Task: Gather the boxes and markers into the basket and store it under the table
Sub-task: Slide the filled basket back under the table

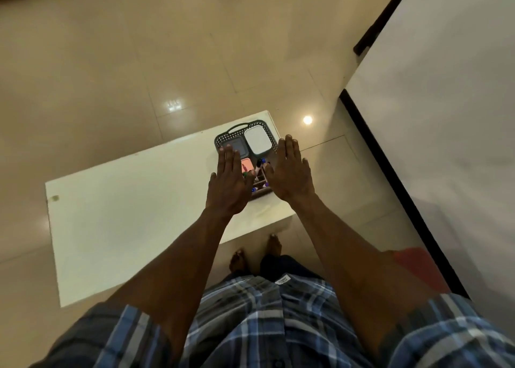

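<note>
A dark perforated basket (237, 129) with a handle stands at the far right corner of the low white table (125, 214). Inside it lie a white box (258, 139), a grey box (237, 146), a pink box (247, 165) and several markers (259, 176). My left hand (229, 183) hovers flat over the basket's left side, fingers spread, holding nothing. My right hand (291, 172) hovers over its right side, also flat and empty. Both hands hide parts of the basket's rim.
Beige tiled floor (139, 61) surrounds the table. A large white surface with a dark edge (446, 116) runs along the right. My bare feet (256, 253) stand at the table's near edge. A small stain (55, 198) marks the table's left end.
</note>
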